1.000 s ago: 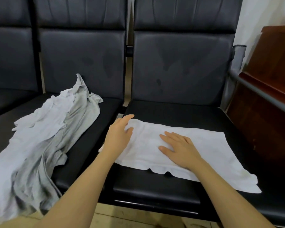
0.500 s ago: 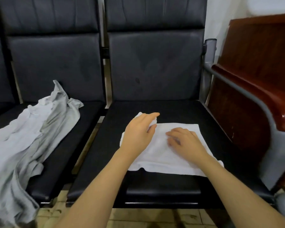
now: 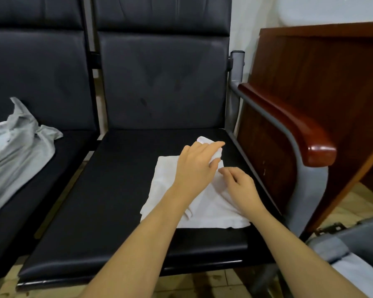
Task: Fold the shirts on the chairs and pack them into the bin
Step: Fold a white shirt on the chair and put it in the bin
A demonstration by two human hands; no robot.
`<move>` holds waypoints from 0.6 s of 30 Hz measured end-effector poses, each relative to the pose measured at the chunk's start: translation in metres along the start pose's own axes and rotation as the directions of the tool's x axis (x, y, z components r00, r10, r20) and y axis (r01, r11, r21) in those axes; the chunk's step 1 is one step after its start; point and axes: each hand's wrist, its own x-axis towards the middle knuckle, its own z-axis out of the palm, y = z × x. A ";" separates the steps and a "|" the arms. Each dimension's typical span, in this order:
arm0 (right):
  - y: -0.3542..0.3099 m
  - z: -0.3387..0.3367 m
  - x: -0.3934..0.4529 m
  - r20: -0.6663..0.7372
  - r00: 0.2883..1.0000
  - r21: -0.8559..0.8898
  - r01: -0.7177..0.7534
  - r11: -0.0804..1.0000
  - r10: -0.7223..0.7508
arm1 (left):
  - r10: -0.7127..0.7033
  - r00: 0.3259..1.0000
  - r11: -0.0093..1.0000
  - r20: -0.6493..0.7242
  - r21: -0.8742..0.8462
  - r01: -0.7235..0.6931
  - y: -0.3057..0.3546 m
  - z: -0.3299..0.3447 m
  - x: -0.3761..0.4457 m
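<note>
From my head camera, the white shirt [image 3: 181, 203] lies partly folded on the black seat [image 3: 116, 211] of the right-hand chair, toward its right edge. My left hand [image 3: 197, 166] reaches across it and holds a bunched end of the cloth at the far side, fingers curled round the fabric and lifting it just off the seat. My right hand [image 3: 240, 186] rests on the shirt just beside the left, fingers bent and pressing the fold down; whether they pinch the fabric I cannot tell. A second, grey shirt [image 3: 19, 151] lies crumpled on the neighbouring seat to the left, well apart from both hands and cut off by the frame edge. At the lower right a grey bin [image 3: 353, 235] shows only its corner, with pale cloth inside, mostly out of frame
</note>
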 end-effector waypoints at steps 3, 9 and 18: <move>0.003 -0.002 0.002 -0.118 0.993 0.087 -0.019 0.996 0.029 | -0.074 0.990 0.997 0.120 0.044 0.069 -0.001 0.009 -0.002; 0.011 0.007 0.021 -0.170 0.984 -0.103 -0.072 0.992 0.054 | -0.296 0.909 0.954 0.293 0.142 0.265 -0.033 -0.003 -0.017; 0.007 0.015 0.054 -0.150 0.971 -0.431 -0.236 0.871 0.189 | -0.400 0.826 0.913 0.396 0.245 0.325 -0.070 -0.003 -0.009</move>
